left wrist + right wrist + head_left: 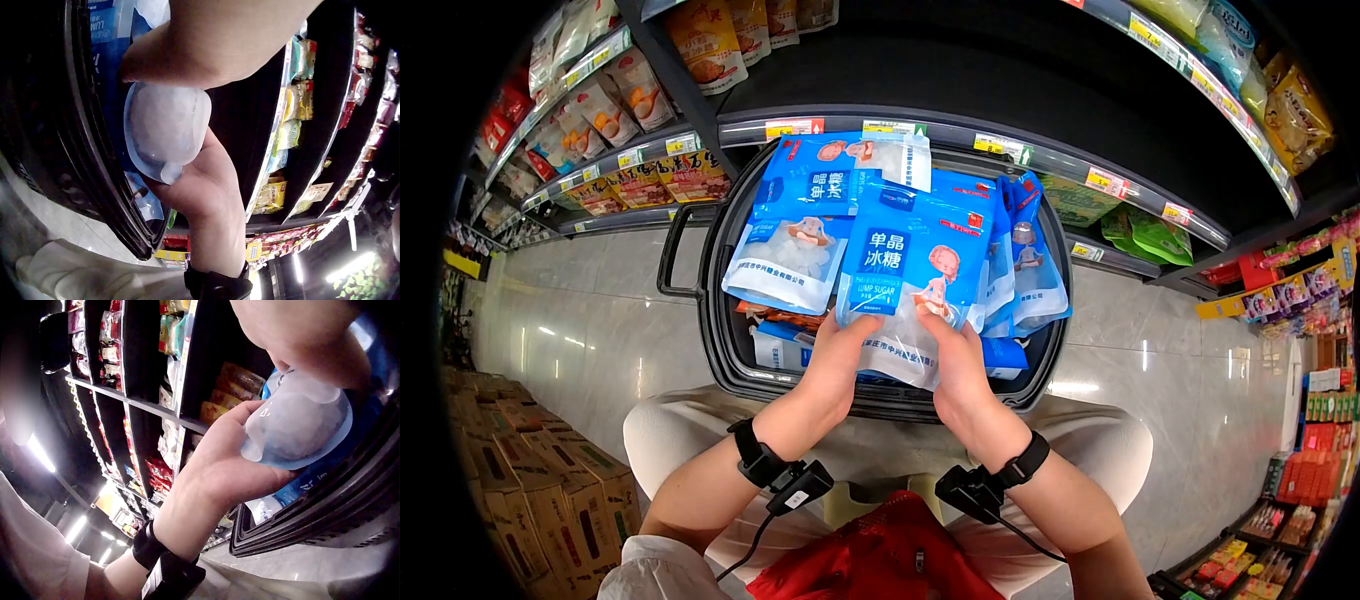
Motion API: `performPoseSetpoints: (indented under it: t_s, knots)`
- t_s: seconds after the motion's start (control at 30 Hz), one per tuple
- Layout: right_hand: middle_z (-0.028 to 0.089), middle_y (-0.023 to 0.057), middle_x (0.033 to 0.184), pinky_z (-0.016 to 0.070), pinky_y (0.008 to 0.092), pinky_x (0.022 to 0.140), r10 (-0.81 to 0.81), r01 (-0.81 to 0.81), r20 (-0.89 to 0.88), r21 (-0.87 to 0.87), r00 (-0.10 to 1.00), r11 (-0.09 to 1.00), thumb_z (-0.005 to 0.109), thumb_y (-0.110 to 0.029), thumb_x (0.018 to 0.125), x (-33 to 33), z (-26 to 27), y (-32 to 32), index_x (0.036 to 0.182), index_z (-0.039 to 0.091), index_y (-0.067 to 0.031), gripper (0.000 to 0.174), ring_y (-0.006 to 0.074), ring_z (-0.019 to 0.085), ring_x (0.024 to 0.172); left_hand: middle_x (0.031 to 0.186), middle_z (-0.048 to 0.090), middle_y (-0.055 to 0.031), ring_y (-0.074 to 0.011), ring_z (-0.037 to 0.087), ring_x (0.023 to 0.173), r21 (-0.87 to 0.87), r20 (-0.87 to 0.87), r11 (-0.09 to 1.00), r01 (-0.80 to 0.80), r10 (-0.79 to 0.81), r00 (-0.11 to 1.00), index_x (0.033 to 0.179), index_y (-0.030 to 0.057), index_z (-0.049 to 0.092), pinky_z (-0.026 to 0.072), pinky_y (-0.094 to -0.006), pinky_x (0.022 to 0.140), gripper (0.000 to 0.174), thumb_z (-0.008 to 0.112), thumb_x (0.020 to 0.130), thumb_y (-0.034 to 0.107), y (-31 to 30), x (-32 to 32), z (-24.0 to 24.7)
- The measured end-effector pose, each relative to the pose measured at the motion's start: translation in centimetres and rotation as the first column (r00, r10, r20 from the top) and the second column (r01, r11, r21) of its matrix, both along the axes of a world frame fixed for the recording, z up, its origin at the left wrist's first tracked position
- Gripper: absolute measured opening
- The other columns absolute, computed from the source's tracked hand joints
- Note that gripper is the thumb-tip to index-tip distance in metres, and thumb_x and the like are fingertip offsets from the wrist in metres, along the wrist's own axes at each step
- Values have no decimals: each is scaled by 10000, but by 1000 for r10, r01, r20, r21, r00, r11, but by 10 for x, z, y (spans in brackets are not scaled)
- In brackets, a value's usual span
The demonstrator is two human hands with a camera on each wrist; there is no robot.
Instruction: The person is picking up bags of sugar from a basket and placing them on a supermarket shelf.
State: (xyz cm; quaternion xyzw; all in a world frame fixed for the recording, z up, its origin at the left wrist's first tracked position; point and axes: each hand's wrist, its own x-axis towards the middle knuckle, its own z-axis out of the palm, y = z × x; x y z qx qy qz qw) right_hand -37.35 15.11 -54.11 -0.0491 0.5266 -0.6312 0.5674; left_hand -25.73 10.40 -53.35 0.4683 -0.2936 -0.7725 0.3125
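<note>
Both hands hold a blue and clear bag of lump sugar [916, 262] by its lower edge, over a black basket. The left hand [840, 362] grips the lower left side, thumb on the front. On the lower right side the right hand [956, 366] has its thumb pressed on the front; the fingers of both are hidden behind the bag. The clear bottom of the bag [167, 122] bulges between the hands in the left wrist view. More blue lump sugar bags [790, 255] lie in the basket around it, one overlapping at the upper left.
The black basket [718, 345] stands on grey tiles [585, 310] before a dark shelf [920, 65] with price tags along its edge. Bagged goods [625, 100] fill shelves at left. Stacked cardboard boxes [535, 480] stand at lower left, and a snack display [1315, 440] at right.
</note>
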Motion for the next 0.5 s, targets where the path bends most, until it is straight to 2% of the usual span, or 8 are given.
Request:
performPoseSetpoints:
  t_s: [0.23,0.3,0.5]
  knots:
    - [522,95,1057,403,307,809,1,-1,-2,10,1000,1000,572,-151,795,0,2,0,1118,423,-18,380,180,508,961,993,541,-63,-156,502,935,-12,-20,1000,1,-1,1000,1069,34,478,378,-296,823,310,524,773,114,0,1,-3]
    - [516,99,1064,404,309,809,6,-7,7,29,1000,1000,570,-155,796,0,2,0,1123,416,-16,388,183,508,960,1006,546,-31,-159,507,956,-15,28,1000,23,-23,999,1057,99,496,383,-320,830,284,537,781,155,0,1,-1]
    - [512,101,1067,400,310,813,7,-7,5,6,1000,1000,569,-152,794,0,0,0,1129,409,-14,396,185,508,958,1007,545,-31,-158,506,960,-5,17,1000,19,-19,1000,1057,101,496,386,-322,827,285,539,780,150,0,1,-3]
